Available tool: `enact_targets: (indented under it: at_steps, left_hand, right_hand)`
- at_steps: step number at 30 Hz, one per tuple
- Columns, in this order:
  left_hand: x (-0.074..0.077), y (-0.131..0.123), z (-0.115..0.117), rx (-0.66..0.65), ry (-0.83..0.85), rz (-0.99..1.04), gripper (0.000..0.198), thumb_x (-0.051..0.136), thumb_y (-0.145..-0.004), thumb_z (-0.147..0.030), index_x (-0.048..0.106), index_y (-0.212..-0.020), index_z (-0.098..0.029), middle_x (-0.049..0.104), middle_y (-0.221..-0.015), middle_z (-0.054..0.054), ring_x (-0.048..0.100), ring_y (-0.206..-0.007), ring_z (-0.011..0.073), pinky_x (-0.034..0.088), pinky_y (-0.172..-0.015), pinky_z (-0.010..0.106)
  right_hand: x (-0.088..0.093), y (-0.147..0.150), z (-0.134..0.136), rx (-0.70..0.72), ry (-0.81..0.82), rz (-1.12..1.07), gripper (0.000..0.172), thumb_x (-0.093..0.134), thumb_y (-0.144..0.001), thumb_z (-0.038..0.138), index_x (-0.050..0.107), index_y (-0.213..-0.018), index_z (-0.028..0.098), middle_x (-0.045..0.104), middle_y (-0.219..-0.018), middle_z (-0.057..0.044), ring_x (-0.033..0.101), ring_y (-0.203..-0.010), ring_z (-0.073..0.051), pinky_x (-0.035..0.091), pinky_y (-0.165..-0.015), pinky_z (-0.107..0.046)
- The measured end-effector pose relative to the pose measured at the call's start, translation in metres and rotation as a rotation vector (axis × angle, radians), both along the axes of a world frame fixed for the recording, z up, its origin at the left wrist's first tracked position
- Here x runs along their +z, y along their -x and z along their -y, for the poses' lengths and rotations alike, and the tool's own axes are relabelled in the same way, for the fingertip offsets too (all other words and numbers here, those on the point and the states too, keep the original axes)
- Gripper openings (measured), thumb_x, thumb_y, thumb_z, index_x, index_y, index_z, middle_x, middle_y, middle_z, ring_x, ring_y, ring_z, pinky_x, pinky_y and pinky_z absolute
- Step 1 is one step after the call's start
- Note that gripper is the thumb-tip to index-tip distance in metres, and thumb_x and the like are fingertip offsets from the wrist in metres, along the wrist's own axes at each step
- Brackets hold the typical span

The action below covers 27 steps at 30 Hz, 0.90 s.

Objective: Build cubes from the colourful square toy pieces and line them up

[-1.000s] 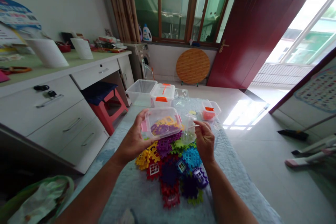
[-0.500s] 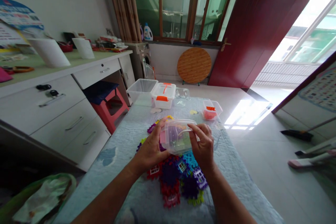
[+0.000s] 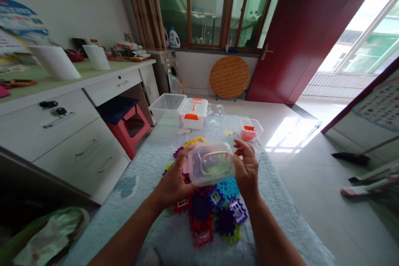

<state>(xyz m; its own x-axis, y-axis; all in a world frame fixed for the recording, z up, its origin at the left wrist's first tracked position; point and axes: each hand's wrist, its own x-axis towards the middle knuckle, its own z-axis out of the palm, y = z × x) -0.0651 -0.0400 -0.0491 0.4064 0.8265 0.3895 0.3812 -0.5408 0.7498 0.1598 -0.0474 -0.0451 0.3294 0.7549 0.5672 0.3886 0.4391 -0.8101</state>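
Note:
Above the table I hold a small clear plastic box (image 3: 211, 166) with a lid, a folded carry handle (image 3: 215, 154) and a pink latch (image 3: 186, 166) on its left. My left hand (image 3: 176, 181) is wrapped round the left end of the box. At the right end, my right hand (image 3: 246, 168) grips the edge between thumb and forefinger, its other fingers raised. Below the box lie interlocking plastic building pieces (image 3: 201, 208) in red, purple, blue and green, some with window frames. Yellow pieces (image 3: 195, 142) show behind it.
A blue patterned cloth (image 3: 134, 216) covers the table. At its far end stand an open clear bin (image 3: 168, 106), a white box with orange latches (image 3: 193, 114) and a clear lid (image 3: 215, 110). A small container with red contents (image 3: 249, 132) is on the right. A stool (image 3: 127, 122) stands at left.
My right hand has moved from the handle to the right edge of the box. The handle now lies down on the lid, and the lid faces me more squarely.

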Motion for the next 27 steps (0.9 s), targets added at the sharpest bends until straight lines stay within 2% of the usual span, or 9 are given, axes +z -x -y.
enact_targets:
  at_steps: [2, 3, 6, 8, 10, 12, 15, 21, 27]
  left_hand:
    - [-0.003, 0.004, 0.001, 0.008, 0.036, 0.068, 0.095, 0.078, -0.071, -0.028, 0.018, -0.145, -0.027, 0.047, -0.139, 0.016, 0.053, -0.124, 0.0315, 0.044, -0.103, 0.052]
    - [-0.005, 0.006, 0.001, 0.012, 0.046, 0.098, 0.096, 0.078, -0.071, -0.028, 0.017, -0.145, -0.028, 0.046, -0.14, 0.016, 0.053, -0.123, 0.0311, 0.045, -0.102, 0.052]
    - [-0.006, 0.009, 0.002, 0.016, 0.072, 0.168, 0.099, 0.078, -0.071, -0.03, 0.013, -0.146, -0.028, 0.043, -0.142, 0.016, 0.053, -0.124, 0.0315, 0.046, -0.102, 0.051]
    - [-0.007, 0.009, 0.002, 0.006, 0.106, 0.206, 0.103, 0.078, -0.072, -0.03, 0.008, -0.148, -0.028, 0.043, -0.142, 0.017, 0.053, -0.124, 0.0317, 0.047, -0.101, 0.05]
    - [-0.007, 0.01, 0.002, -0.004, 0.142, 0.23, 0.108, 0.078, -0.072, -0.029, 0.002, -0.15, -0.028, 0.044, -0.141, 0.018, 0.054, -0.123, 0.0309, 0.048, -0.099, 0.05]
    - [-0.007, 0.011, 0.002, 0.0, 0.162, 0.233, 0.112, 0.079, -0.072, -0.026, -0.002, -0.15, -0.029, 0.045, -0.139, 0.018, 0.055, -0.121, 0.0303, 0.049, -0.098, 0.051]
    - [-0.008, 0.012, 0.001, 0.026, 0.163, 0.211, 0.114, 0.08, -0.069, -0.024, 0.0, -0.151, -0.029, 0.045, -0.14, 0.018, 0.054, -0.122, 0.0316, 0.049, -0.098, 0.052]
    - [-0.004, 0.016, 0.0, 0.039, 0.183, 0.162, 0.114, 0.081, -0.068, -0.026, 0.004, -0.151, -0.027, 0.048, -0.14, 0.017, 0.056, -0.121, 0.0313, 0.047, -0.1, 0.051]
    - [-0.003, 0.019, -0.001, 0.037, 0.23, 0.216, 0.115, 0.082, -0.067, -0.026, 0.003, -0.151, -0.028, 0.047, -0.14, 0.018, 0.056, -0.121, 0.0316, 0.048, -0.099, 0.05]
  right_hand:
    - [-0.001, -0.005, -0.004, 0.002, 0.096, -0.135, 0.03, 0.052, -0.084, 0.027, 0.062, -0.111, 0.021, 0.059, -0.096, -0.004, 0.053, -0.079, -0.016, 0.046, -0.075, -0.032]
    - [-0.002, -0.007, -0.006, 0.052, 0.167, -0.19, 0.029, 0.053, -0.085, 0.032, 0.063, -0.109, 0.02, 0.06, -0.09, -0.003, 0.053, -0.075, -0.015, 0.046, -0.071, -0.03]
    - [-0.006, -0.008, -0.009, 0.311, 0.361, -0.311, 0.033, 0.053, -0.087, 0.044, 0.065, -0.104, 0.019, 0.059, -0.073, 0.0, 0.051, -0.063, -0.013, 0.043, -0.059, -0.025]
    - [-0.009, -0.005, -0.009, 0.441, 0.402, -0.388, 0.036, 0.054, -0.086, 0.048, 0.066, -0.102, 0.018, 0.06, -0.07, 0.0, 0.05, -0.059, -0.012, 0.042, -0.055, -0.024]
    - [-0.011, -0.002, -0.009, 0.504, 0.414, -0.459, 0.038, 0.057, -0.084, 0.05, 0.067, -0.102, 0.018, 0.063, -0.072, -0.001, 0.052, -0.059, -0.013, 0.043, -0.054, -0.024]
    - [-0.012, 0.0, -0.009, 0.523, 0.43, -0.512, 0.038, 0.058, -0.082, 0.048, 0.067, -0.105, 0.019, 0.065, -0.076, -0.002, 0.055, -0.061, -0.013, 0.045, -0.056, -0.024]
    - [-0.012, 0.002, -0.01, 0.506, 0.436, -0.535, 0.039, 0.058, -0.081, 0.041, 0.066, -0.112, 0.019, 0.066, -0.082, -0.002, 0.056, -0.064, -0.014, 0.045, -0.056, -0.024]
    - [-0.009, 0.004, -0.008, 0.496, 0.424, -0.461, 0.036, 0.054, -0.081, 0.032, 0.065, -0.113, 0.021, 0.061, -0.073, 0.001, 0.046, -0.056, -0.01, 0.039, -0.05, -0.021]
    - [-0.01, 0.006, -0.008, 0.554, 0.432, -0.513, 0.043, 0.054, -0.075, 0.025, 0.063, -0.117, 0.023, 0.062, -0.087, 0.0, 0.045, -0.054, -0.009, 0.039, -0.048, -0.022]
